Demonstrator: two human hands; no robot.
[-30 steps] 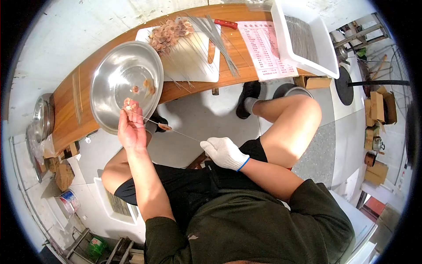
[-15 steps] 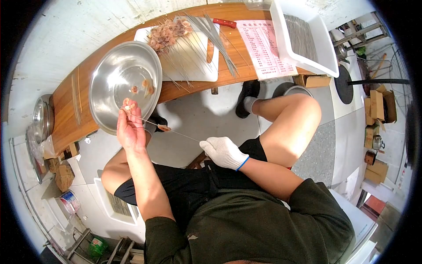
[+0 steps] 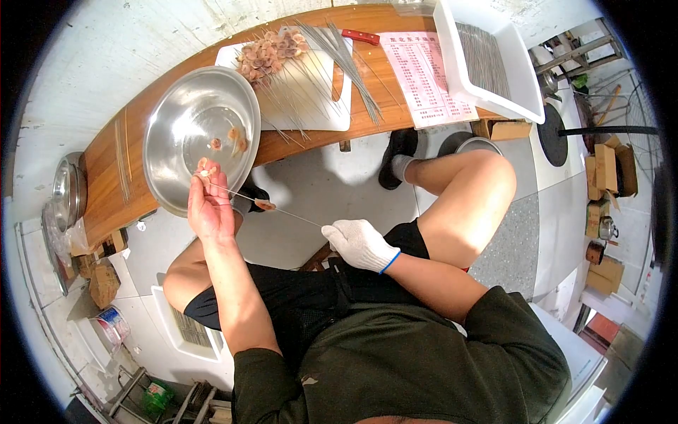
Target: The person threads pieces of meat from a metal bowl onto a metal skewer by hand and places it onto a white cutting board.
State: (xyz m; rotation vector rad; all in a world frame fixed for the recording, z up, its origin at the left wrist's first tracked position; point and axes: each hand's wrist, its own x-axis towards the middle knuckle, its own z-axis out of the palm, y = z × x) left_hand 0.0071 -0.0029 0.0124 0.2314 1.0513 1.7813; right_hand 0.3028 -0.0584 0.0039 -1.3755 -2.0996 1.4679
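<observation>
My bare left hand (image 3: 211, 208) pinches a small piece of meat (image 3: 205, 171) at the tip of a thin metal skewer, just over the near rim of a steel bowl (image 3: 162, 159). Gloved in white knit, my right hand (image 3: 359, 244) is closed around the other end of the skewer (image 3: 300, 218). One meat piece (image 3: 265, 205) is threaded partway along the skewer, between the two hands. A few bits of meat (image 3: 236, 138) lie in the bowl. Beyond it, loaded skewers with a heap of meat (image 3: 272, 53) rest on a white cutting board (image 3: 321, 113).
Bare skewers (image 3: 349, 67) lie across the board's right side, near a red-handled knife (image 3: 361, 36). A printed pink sheet (image 3: 427, 78) is on the wooden table (image 3: 106, 191). At right stands a white bin (image 3: 526, 92) of skewers. Another white bin (image 3: 173, 328) sits on the floor.
Almost nothing differs. The meat piece on the skewer and my right hand have shifted very slightly; both hands keep their hold.
</observation>
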